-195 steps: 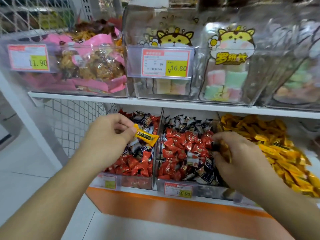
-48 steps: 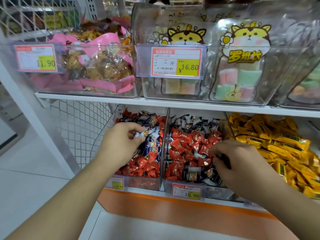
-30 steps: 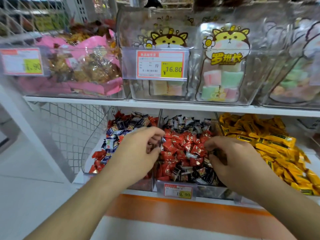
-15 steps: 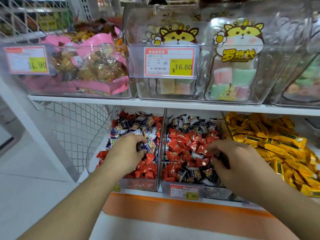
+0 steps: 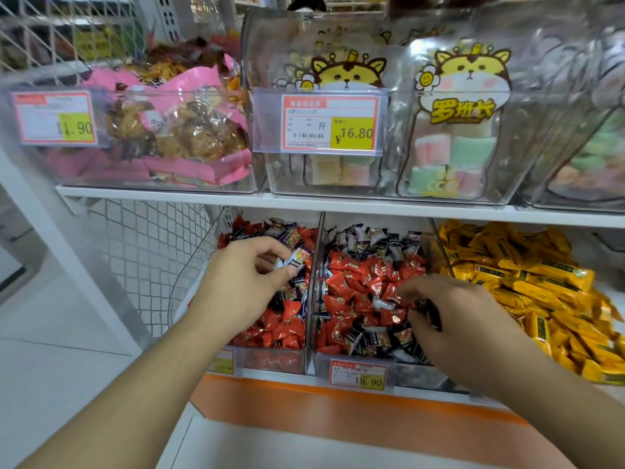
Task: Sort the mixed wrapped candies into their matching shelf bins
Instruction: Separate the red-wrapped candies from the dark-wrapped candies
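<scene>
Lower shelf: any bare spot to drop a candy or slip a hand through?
None bare inside the bins. Left bin, middle bin and yellow bin are heaped. Hand room only above the piles, under the upper shelf. Left hand and right hand crowd the front.

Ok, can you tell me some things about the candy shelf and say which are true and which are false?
1. The left hand pinches a dark wrapped candy. True.
2. The right hand is in the yellow candy bin. False: it is in the middle bin of red and black candies.
3. The yellow candies are in the rightmost bin. True.
4. The marshmallow price tag says 11.90. False: it says 16.80.
</scene>
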